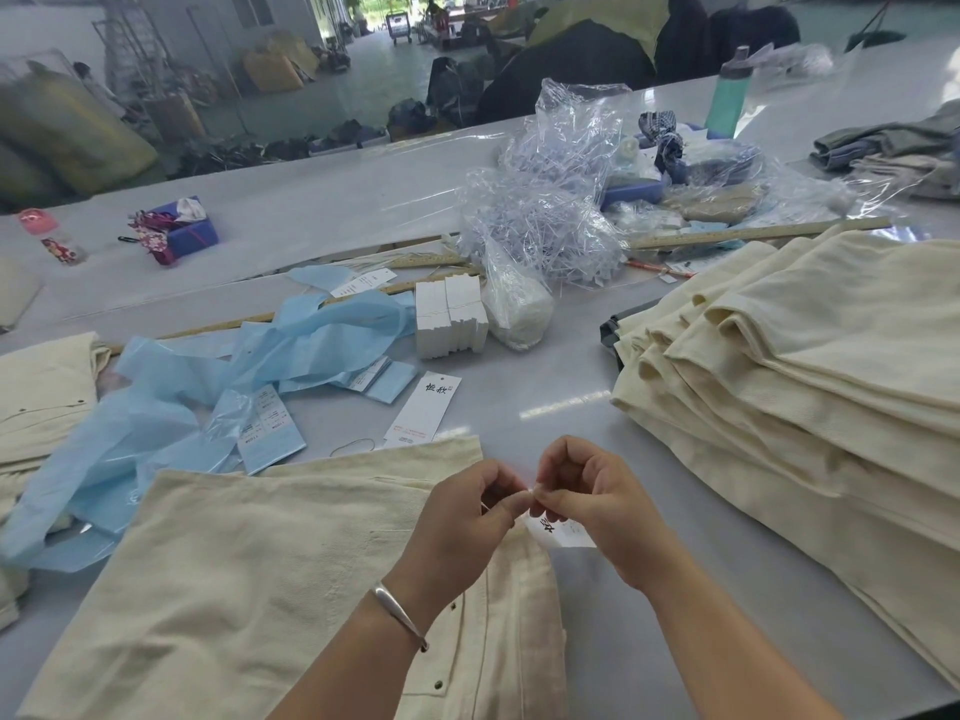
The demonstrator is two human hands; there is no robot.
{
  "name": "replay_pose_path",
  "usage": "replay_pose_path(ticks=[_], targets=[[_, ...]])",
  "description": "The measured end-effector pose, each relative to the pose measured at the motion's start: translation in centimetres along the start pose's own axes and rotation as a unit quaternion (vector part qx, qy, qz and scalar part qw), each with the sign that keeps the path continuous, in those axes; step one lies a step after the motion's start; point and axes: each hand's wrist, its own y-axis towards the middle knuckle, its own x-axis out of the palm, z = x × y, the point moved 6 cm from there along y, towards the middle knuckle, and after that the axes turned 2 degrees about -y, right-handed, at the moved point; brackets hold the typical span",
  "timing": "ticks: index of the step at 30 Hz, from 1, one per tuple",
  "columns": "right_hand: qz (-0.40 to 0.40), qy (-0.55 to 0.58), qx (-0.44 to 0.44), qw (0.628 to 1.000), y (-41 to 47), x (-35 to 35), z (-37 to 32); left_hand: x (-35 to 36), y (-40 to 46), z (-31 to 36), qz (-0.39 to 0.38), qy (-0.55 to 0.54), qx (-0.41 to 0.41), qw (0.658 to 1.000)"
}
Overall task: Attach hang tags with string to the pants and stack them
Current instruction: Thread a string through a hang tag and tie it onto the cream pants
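**Tagging cream pants at the bench**

Both hands meet above the waist edge of a cream pair of pants [291, 579] lying flat on the grey bench [519, 387]. Left hand [462, 517], bracelet at the wrist, and right hand [597, 506] have fingers curled, fingertips pinching something small between them; the string itself is too fine to make out. A white hang tag [558, 532] sits just beneath the right hand, at the pants' edge. To the right, a stack of folded cream pants [810, 387]. Beyond the hands: a loose tag [423, 407], a bundle of white tags [449, 319], crumpled blue plastic [171, 407], clear bags of fasteners [545, 220].
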Motion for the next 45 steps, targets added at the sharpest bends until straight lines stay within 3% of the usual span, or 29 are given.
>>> replay_pose_path(ticks=[5,9,17,19,21,22,23,24,26,28,32,34,38,41,43,45], targets=[[-0.028,0.074,0.002,0.997,0.3,0.1,-0.1,0.1,0.4,-1.5,-0.007,-0.137,-0.061,0.989],[-0.052,0.068,0.008,0.996,0.6,0.6,-0.1,0.0,0.7,-2.0,-0.004,-0.170,-0.077,0.982],[-0.123,0.010,0.028,0.992,1.2,1.3,-1.4,-0.4,0.4,-2.3,0.025,-0.137,-0.069,0.988],[-0.139,-0.075,0.055,0.986,1.2,1.4,-1.1,-0.7,-0.1,-2.4,0.032,-0.073,-0.067,0.995],[-0.093,-0.331,0.073,0.936,1.8,0.7,-0.4,-1.3,-0.7,-2.6,0.040,0.017,-0.074,0.996],[-0.041,-0.476,0.074,0.875,2.2,0.1,-0.3,-2.0,-1.1,-3.0,0.045,0.047,-0.082,0.994],[0.019,-0.568,0.074,0.819,2.5,-0.2,-0.6,-2.8,-1.7,-3.5,0.054,0.063,-0.092,0.992],[0.062,-0.594,0.066,0.799,2.7,0.2,-1.2,-4.0,-2.4,-4.2,0.065,0.070,-0.105,0.990],[0.059,-0.567,0.046,0.820,3.3,2.7,-1.1,-7.1,-4.4,-6.0,0.092,0.089,-0.143,0.981],[-0.010,-0.563,0.028,0.826,4.1,6.6,0.1,-10.7,-7.1,-8.5,0.123,0.114,-0.200,0.965],[-0.160,-0.600,0.011,0.784,5.4,15.1,5.0,-16.8,-13.7,-14.0,0.176,0.173,-0.312,0.917],[-0.195,-0.631,0.011,0.751,6.5,18.1,7.3,-19.2,-17.4,-16.5,0.190,0.205,-0.373,0.885],[-0.161,-0.694,0.091,0.696,9.5,19.2,9.9,-23.3,-23.6,-20.8,0.228,0.252,-0.455,0.823],[-0.124,-0.719,0.156,0.666,10.5,18.1,10.9,-25.2,-26.7,-23.3,0.265,0.199,-0.510,0.794],[-0.102,-0.732,0.162,0.654,10.8,18.0,11.3,-25.4,-27.1,-24.0,0.255,0.179,-0.522,0.794],[-0.080,-0.739,0.160,0.650,10.9,18.2,11.4,-25.2,-26.1,-24.1,0.254,0.155,-0.478,0.827]])
